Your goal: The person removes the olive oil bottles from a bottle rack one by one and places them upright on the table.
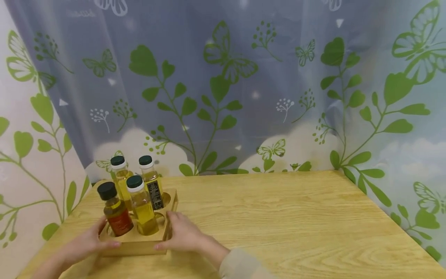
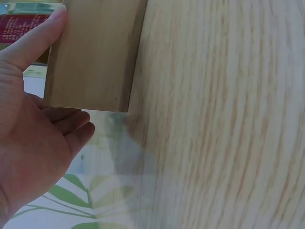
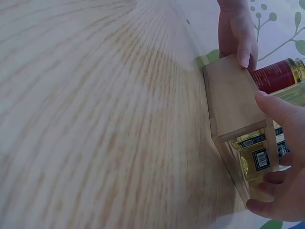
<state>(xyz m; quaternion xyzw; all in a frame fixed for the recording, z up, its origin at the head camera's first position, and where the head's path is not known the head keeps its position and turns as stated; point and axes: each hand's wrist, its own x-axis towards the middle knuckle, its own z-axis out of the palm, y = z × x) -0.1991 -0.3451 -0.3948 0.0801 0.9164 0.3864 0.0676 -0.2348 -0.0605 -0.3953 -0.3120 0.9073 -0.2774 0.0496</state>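
Observation:
A wooden bottle rack (image 1: 134,248) with round holes stands at the left of the table, holding several bottles. In front are a black-capped bottle with a red label (image 1: 120,222) and a green-capped bottle of yellow oil (image 1: 145,221). Behind them stand another green-capped oil bottle (image 1: 122,179) and one with a dark label (image 1: 154,193). My left hand (image 1: 85,241) grips the rack's left front corner, thumb on the front edge. At the right front corner, my right hand (image 1: 185,233) holds the rack, its thumb at the front and fingers along the open side (image 3: 245,176).
The wood-grain table (image 1: 278,221) extends to the right of the rack. Behind it hangs a blue-grey curtain (image 1: 188,35) with green leaves and butterflies, and similar patterned sheets flank both sides. One rack hole (image 1: 166,198) at the back right has no bottle in it.

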